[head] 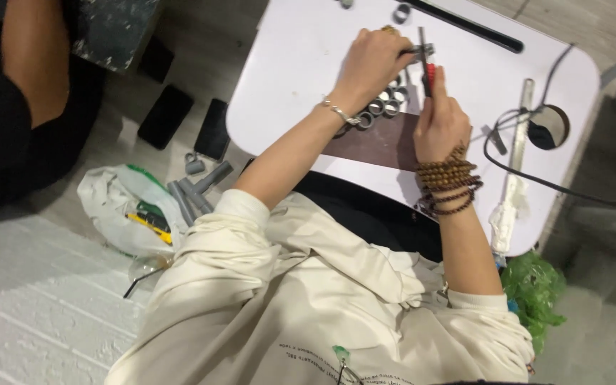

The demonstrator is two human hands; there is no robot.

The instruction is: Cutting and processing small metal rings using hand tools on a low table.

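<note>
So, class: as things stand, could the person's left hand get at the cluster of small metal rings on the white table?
Probably yes. The left hand lies right beside the metal rings, which sit uncovered on the white table just under its wrist. Nothing stands between them, though that hand is pinching a small metal piece.

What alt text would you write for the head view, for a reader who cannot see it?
Over a white lap table, the left hand pinches a small grey ring while the right hand holds a red-handled tool against it. More grey rings lie beside a brown board.
</note>
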